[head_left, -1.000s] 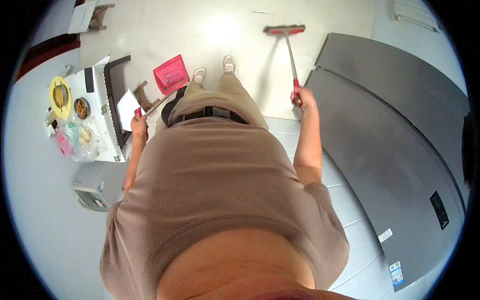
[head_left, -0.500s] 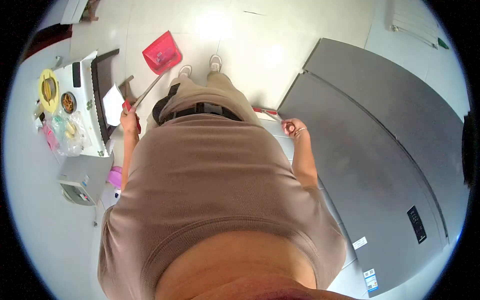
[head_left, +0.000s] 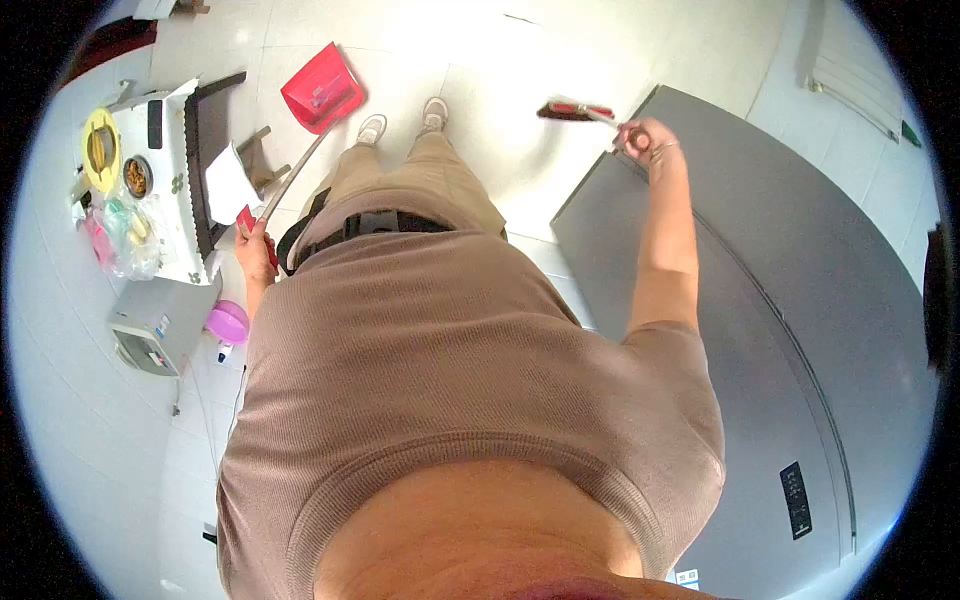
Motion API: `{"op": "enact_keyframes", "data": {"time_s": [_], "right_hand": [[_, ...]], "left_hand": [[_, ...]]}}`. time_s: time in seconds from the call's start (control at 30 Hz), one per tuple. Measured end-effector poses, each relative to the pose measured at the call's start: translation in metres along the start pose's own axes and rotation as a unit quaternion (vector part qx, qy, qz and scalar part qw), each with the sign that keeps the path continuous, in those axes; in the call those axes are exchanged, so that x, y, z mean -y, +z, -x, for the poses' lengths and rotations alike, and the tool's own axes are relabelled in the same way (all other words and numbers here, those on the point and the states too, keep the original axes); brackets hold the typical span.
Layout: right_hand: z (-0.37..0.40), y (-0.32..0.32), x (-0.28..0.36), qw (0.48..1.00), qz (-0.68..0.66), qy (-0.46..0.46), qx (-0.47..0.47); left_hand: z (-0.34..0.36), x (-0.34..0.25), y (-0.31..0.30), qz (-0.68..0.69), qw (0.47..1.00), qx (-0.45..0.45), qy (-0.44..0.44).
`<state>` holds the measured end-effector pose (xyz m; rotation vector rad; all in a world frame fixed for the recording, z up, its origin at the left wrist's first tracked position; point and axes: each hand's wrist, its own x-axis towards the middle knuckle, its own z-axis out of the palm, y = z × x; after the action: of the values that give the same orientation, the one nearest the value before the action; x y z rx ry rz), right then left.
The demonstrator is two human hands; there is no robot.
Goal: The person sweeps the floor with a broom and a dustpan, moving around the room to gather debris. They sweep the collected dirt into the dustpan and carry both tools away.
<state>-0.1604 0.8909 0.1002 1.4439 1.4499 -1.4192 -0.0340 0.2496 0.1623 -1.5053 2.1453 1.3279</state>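
Observation:
My left hand (head_left: 256,250) is wrapped round the handle end of a red dustpan (head_left: 323,88). Its long pole slants down to the pan, which lies near the floor ahead and left of my shoes. Out to the right, my right hand (head_left: 648,142) grips the handle of a broom (head_left: 577,110) with a red head and dark bristles. The broom head is over the pale floor, just beyond the corner of the grey fridge (head_left: 780,260). My right forearm overlaps the fridge in this view.
On the left, a table (head_left: 180,250) carries a yellow plate (head_left: 101,150), a bowl of food (head_left: 137,176) and plastic bags (head_left: 132,240). A stool (head_left: 262,160) stands beside it. Behind are a grey box-shaped appliance (head_left: 165,325) and a purple basin (head_left: 229,322). A radiator (head_left: 855,95) is at the far right.
My right hand has swung forward and outward from beside my hip, carrying the broom out ahead near the fridge corner. My left hand keeps hold of the dustpan, nearly in place.

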Motion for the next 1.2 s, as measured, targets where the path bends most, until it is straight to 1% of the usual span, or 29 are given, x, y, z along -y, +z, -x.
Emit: {"op": "enact_keyframes", "data": {"time_s": [0.03, 0.1, 0.13, 0.17, 0.23, 0.27, 0.33, 0.4, 0.43, 0.5, 0.57, 0.63, 0.7, 0.73, 0.8, 0.83, 0.9, 0.93, 0.97, 1.03, 1.07, 1.1, 1.17, 1.2], "right_hand": [[-0.004, 0.000, 0.018, 1.000, -0.017, 0.003, -0.018], [-0.013, -0.003, 0.050, 0.999, 0.036, -0.009, 0.002], [-0.018, -0.009, 0.061, 0.995, 0.081, -0.052, 0.030], [-0.025, -0.005, 0.070, 0.999, 0.018, -0.041, -0.019], [-0.041, -0.008, 0.077, 0.997, 0.000, -0.074, 0.009], [-0.047, -0.009, 0.071, 0.997, 0.001, -0.075, 0.010], [-0.014, 0.017, 0.062, 0.985, -0.111, -0.110, -0.069], [-0.024, 0.022, 0.045, 0.992, -0.065, -0.106, -0.033], [-0.011, 0.030, 0.040, 0.994, -0.042, -0.101, -0.010], [0.037, 0.057, 0.017, 0.987, 0.012, -0.145, -0.063], [0.045, 0.060, -0.012, 0.993, 0.029, -0.115, -0.014], [0.069, 0.070, -0.043, 0.992, 0.034, -0.114, -0.034], [0.092, 0.074, -0.060, 0.998, 0.055, -0.034, 0.006], [0.101, 0.074, -0.069, 0.998, 0.061, -0.032, 0.004], [0.110, 0.073, -0.084, 0.999, 0.033, 0.029, 0.004], [0.112, 0.074, -0.088, 0.999, 0.040, 0.029, 0.002], [0.110, 0.077, -0.093, 0.982, -0.126, 0.138, 0.014], [0.101, 0.076, -0.094, 0.977, -0.127, 0.138, 0.104], [0.092, 0.080, -0.093, 0.978, -0.119, 0.137, 0.105], [0.087, 0.112, -0.085, 0.969, -0.147, 0.165, 0.114], [0.078, 0.126, -0.081, 0.968, -0.154, 0.172, 0.102], [0.038, 0.117, -0.087, 0.965, -0.085, 0.133, 0.212], [0.052, 0.161, -0.043, 0.974, -0.166, 0.108, 0.113], [0.054, 0.174, -0.019, 0.981, -0.142, 0.072, 0.111]], "left_hand": [[0.002, -0.002, 0.002, -0.002, 1.000, -0.009, -0.006], [-0.007, 0.007, 0.001, 0.005, 1.000, -0.012, 0.000], [-0.008, 0.007, 0.002, 0.010, 1.000, -0.010, 0.009], [-0.008, 0.006, 0.004, 0.012, 1.000, -0.012, 0.010], [-0.003, -0.003, 0.006, -0.010, 1.000, -0.018, -0.008], [-0.006, 0.000, 0.005, -0.009, 1.000, -0.019, -0.008], [-0.017, 0.012, 0.001, 0.011, 1.000, 0.002, -0.004], [-0.028, 0.023, -0.003, 0.026, 1.000, -0.004, -0.017], [-0.030, 0.024, -0.003, 0.038, 0.999, -0.006, -0.030], [-0.029, 0.027, -0.003, 0.060, 0.997, -0.013, -0.042], [-0.028, 0.029, -0.001, 0.086, 0.995, -0.019, -0.055], [-0.028, 0.031, 0.000, 0.098, 0.994, -0.019, -0.040], [-0.034, 0.034, 0.000, 0.098, 0.994, -0.015, -0.052], [-0.037, 0.037, 0.001, 0.095, 0.994, -0.011, -0.060], [-0.043, 0.043, 0.005, 0.106, 0.992, -0.010, -0.062], [-0.043, 0.045, 0.007, 0.112, 0.992, -0.009, -0.059], [-0.041, 0.043, 0.008, 0.114, 0.991, -0.009, -0.063], [-0.041, 0.043, 0.010, 0.117, 0.991, -0.015, -0.058], [-0.039, 0.044, 0.011, 0.120, 0.991, -0.023, -0.053], [-0.036, 0.046, 0.009, 0.129, 0.989, -0.029, -0.060], [-0.035, 0.047, 0.007, 0.134, 0.988, -0.028, -0.064], [-0.034, 0.048, 0.005, 0.138, 0.988, -0.035, -0.063], [-0.029, 0.052, 0.000, 0.136, 0.987, -0.044, -0.073], [-0.027, 0.054, -0.003, 0.136, 0.987, -0.047, -0.070]]}}
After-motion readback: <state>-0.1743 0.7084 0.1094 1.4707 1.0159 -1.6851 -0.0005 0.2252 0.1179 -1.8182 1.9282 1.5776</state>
